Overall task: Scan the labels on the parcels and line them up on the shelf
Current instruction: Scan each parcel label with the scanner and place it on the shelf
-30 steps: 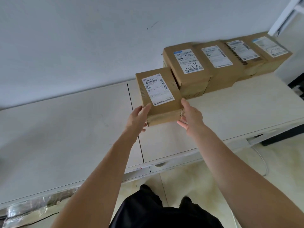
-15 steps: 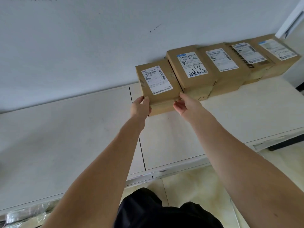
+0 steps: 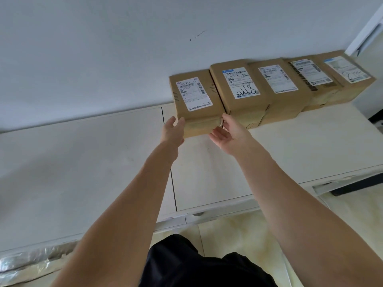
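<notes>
Head view: both hands [image 3: 224, 134] open beside parcel [image 3: 196, 104].

Brown parcels [image 3: 244, 96], white labels [image 3: 193, 94], cream shelf [image 3: 290, 154]

Both my arms reach straight out ahead of me, bare to the elbow. My left hand [image 3: 173, 131] has its fingers straight and relaxed, palm facing inward. My right hand [image 3: 227, 132] is turned palm up, its fingers loosely spread and holding nothing.
</notes>
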